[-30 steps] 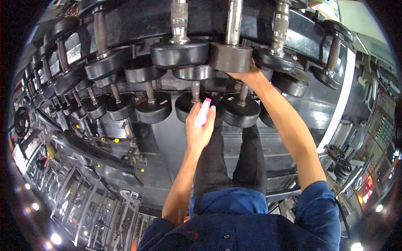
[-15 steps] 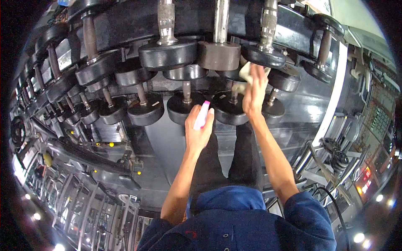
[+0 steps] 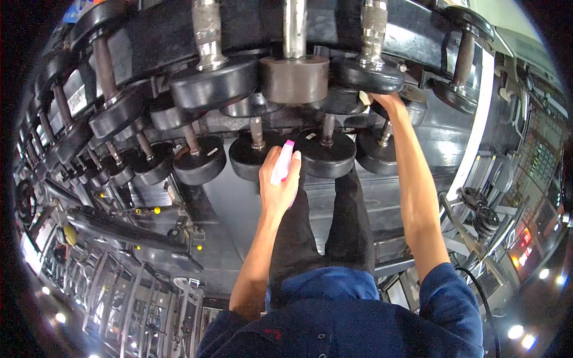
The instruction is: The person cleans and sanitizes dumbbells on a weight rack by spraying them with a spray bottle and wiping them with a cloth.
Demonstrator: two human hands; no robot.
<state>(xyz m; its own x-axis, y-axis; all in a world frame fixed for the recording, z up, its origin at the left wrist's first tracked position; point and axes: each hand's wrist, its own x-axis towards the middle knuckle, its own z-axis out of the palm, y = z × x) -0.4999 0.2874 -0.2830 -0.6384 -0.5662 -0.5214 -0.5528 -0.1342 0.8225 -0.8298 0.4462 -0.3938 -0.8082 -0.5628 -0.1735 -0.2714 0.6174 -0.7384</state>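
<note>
My left hand (image 3: 279, 179) is wrapped round a white and pink bottle (image 3: 282, 162), in front of the lower row of dumbbells. My right hand (image 3: 388, 102) reaches in below a black dumbbell (image 3: 370, 76) of the upper row; its fingers are mostly hidden behind that weight. A bit of a pale cloth (image 3: 364, 98) shows at the fingertips. Just left of it is a brown-grey cylindrical weight (image 3: 294, 80) with a chrome handle. Beneath the right hand stands a lower black dumbbell (image 3: 377, 152).
More dumbbells (image 3: 199, 160) line the rack to the left, in two rows. One black dumbbell (image 3: 462, 65) sits at the upper right. Weight plates (image 3: 480, 212) and machine frames stand at the right, with a padded bench (image 3: 125, 230) at the lower left.
My right hand has moved right and deeper under the upper dumbbell, and most of the cloth has gone out of sight. The view has shifted slightly; my left hand still holds the bottle.
</note>
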